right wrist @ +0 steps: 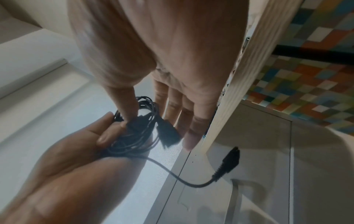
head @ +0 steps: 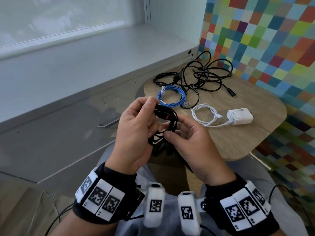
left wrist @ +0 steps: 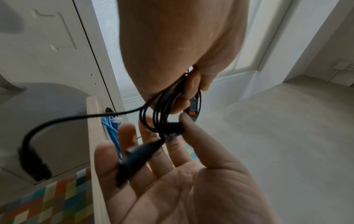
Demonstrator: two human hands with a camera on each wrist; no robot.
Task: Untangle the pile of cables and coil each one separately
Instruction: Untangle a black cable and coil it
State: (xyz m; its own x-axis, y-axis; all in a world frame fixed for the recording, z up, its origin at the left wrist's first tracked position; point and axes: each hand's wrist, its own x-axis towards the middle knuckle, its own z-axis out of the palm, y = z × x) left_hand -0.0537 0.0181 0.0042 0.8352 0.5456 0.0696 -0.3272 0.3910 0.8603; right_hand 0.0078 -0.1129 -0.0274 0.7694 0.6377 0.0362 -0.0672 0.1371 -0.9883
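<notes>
We held a small black coil [head: 166,120] up in front of us, above our lap and near the edge of the table [head: 255,133]. Our left hand [head: 134,133] had its grip closed on the coil, with the thumb on top and the fingers curled round the loops. Our right hand [head: 196,142] pinched a strand of the same coil with thumb and first finger, and its other fingers were loose and spread. One end of the cable hung free below our hands, with a black plug [right wrist: 229,163] on it. A bit of red showed on a plug inside the coil. On the table lay a blue cable [head: 172,97] in a neat ring, and a white cable [head: 204,116] coiled beside its white charger [head: 239,116]. At the back of the table sat a messy pile [head: 201,75] of black cables, still tangled.
</notes>
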